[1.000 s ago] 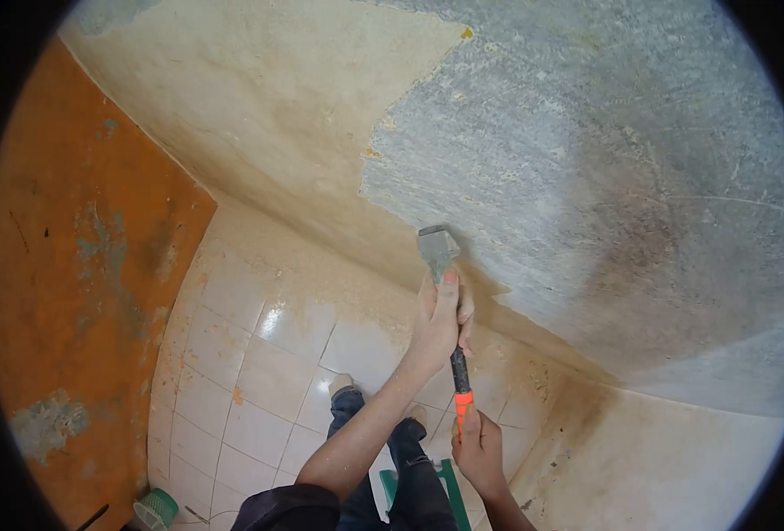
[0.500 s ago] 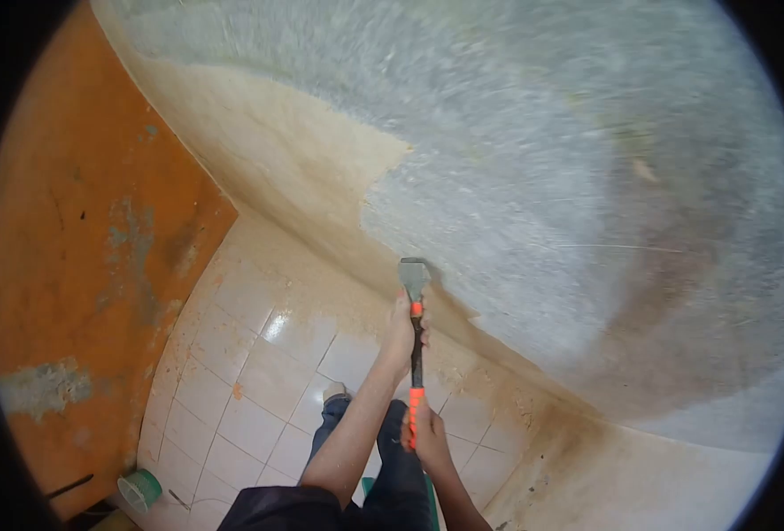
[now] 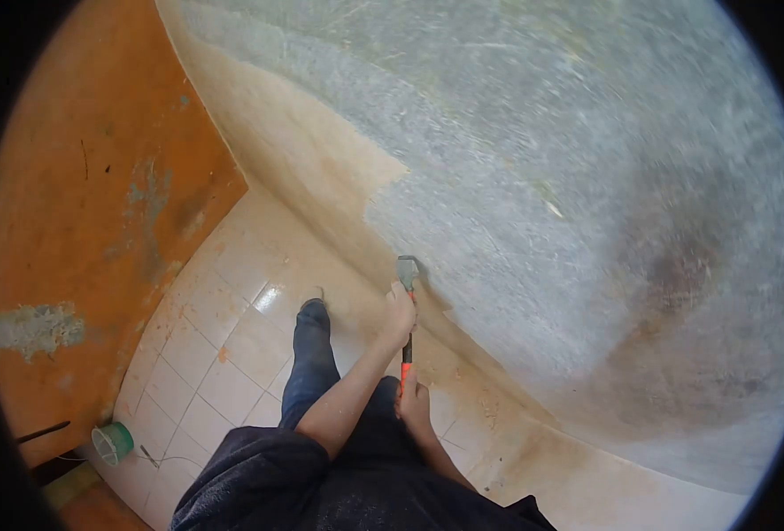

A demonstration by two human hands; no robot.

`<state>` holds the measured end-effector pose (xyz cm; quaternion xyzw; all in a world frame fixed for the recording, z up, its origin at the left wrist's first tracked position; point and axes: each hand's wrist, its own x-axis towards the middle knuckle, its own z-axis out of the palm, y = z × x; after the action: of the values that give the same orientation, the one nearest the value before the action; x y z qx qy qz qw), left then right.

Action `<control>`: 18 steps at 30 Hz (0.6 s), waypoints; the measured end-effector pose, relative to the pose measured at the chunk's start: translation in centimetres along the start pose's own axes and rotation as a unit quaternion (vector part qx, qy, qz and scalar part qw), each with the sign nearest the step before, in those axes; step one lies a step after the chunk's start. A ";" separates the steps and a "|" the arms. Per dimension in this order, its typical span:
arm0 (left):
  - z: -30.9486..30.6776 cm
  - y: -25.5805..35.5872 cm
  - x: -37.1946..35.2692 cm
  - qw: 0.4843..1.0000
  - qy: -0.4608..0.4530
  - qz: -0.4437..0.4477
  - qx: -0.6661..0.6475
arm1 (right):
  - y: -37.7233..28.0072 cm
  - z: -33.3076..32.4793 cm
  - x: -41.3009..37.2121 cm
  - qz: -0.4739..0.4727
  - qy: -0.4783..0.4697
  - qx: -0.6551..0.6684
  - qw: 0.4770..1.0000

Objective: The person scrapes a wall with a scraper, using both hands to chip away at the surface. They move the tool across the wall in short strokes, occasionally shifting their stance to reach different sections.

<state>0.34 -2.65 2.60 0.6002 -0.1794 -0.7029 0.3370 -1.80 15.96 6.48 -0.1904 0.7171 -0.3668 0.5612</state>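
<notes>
A long scraper (image 3: 408, 272) with a wide grey metal head and an orange and black handle stands out in front of me, its blade against the lower wall. Just below the metal head, my left hand (image 3: 399, 313) is wrapped round the upper handle. My right hand (image 3: 413, 404) grips the orange lower end. The wall (image 3: 516, 212) is bare and grey over most of its surface, with a cream coating (image 3: 321, 142) left of and below the blade.
An orange wall (image 3: 73, 203) with grey patches rises on the left. Dusty white tiles (image 3: 232, 380) cover the floor. A green tub (image 3: 112, 442) sits at the lower left, beside a thin wire. My leg (image 3: 310, 363) is stretched forward on the tiles.
My left leg now shows farther forward, and more of my dark shirt is in view. Both hands keep hold of the scraper. The view has shifted, with the tub and orange wall now placed differently.
</notes>
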 end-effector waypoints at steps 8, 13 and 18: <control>-0.2 1.6 -0.1 0.999 0.006 -0.032 -0.002 | -0.8 0.0 0.2 0.039 0.026 -0.058 0.997; -0.4 3.3 -0.4 0.998 0.014 -0.056 -0.010 | -0.4 1.4 0.9 0.017 0.028 -0.073 0.997; 0.2 2.2 -0.2 0.998 0.010 -0.057 0.009 | -1.7 1.0 0.1 0.047 0.041 -0.033 0.998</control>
<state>0.68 -4.03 4.24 0.6191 -0.1482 -0.7135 0.2927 -1.10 14.50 7.59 -0.1600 0.7593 -0.3241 0.5412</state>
